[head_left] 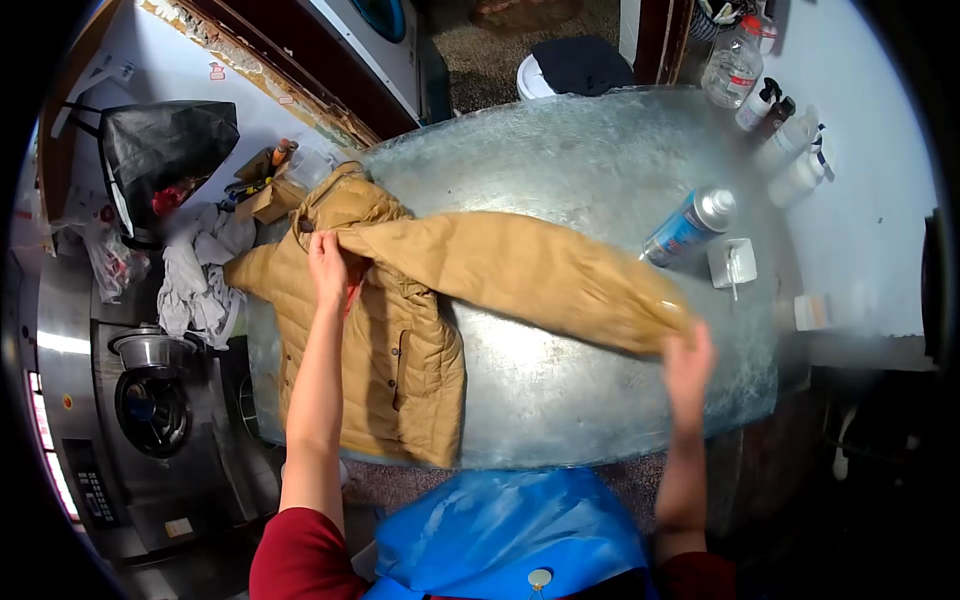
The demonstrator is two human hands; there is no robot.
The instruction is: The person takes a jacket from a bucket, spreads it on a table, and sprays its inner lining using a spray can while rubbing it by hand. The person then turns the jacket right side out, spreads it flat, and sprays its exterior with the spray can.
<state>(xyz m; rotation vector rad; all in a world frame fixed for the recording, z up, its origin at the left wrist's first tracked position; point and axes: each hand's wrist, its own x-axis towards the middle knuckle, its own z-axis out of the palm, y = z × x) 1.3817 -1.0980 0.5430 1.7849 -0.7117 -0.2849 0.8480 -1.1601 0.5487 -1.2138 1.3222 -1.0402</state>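
A tan padded jacket (430, 370) lies on a metal-topped table (540, 400), its hood toward the back left. One sleeve (530, 270) is stretched out across the table to the right. My left hand (327, 265) is closed on the jacket near the collar, where a bit of red shows beneath. At the far end of the sleeve, my right hand (688, 362) grips the cuff; it is somewhat blurred. A blue spray can (690, 226) stands beyond the sleeve, beside a small white dish (733, 263) with a thin stick or brush in it.
Several bottles (795, 150) line the right wall. White cloths (200, 275), a cardboard box (272, 200) and a black bag (165, 155) crowd the left side. A steel machine (100, 420) with a round door stands at the left. A blue apron (510, 530) covers my front.
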